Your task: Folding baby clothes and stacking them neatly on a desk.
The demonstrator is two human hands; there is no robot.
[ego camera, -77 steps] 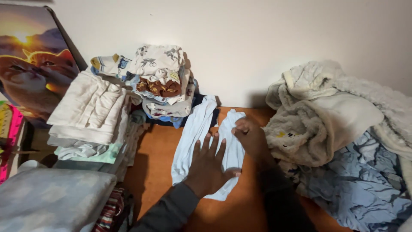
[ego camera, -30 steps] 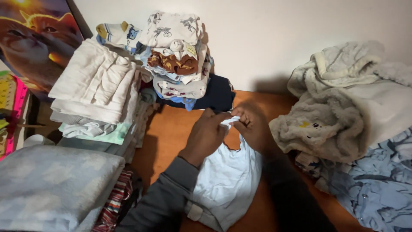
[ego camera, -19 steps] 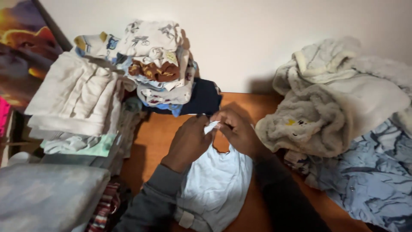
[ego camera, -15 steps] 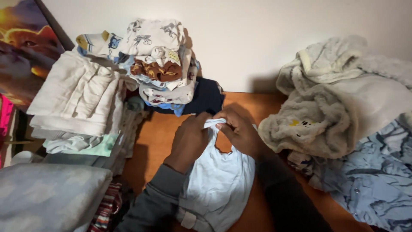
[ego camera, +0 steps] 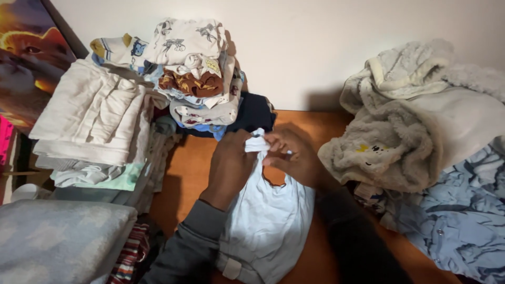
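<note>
Over the orange-brown wooden table (ego camera: 200, 158), the left hand (ego camera: 230, 163) and right hand (ego camera: 291, 158), both closed in a pinch on the top strap of the pale blue cotton baby garment (ego camera: 268, 221), would do best to keep its edges aligned and taut.

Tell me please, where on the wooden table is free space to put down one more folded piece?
Bare wooden table shows between the folded stacks and the left hand, and a strip near the wall behind the right hand. The pale blue garment fills the middle; the fleece pile crowds the right.
</note>
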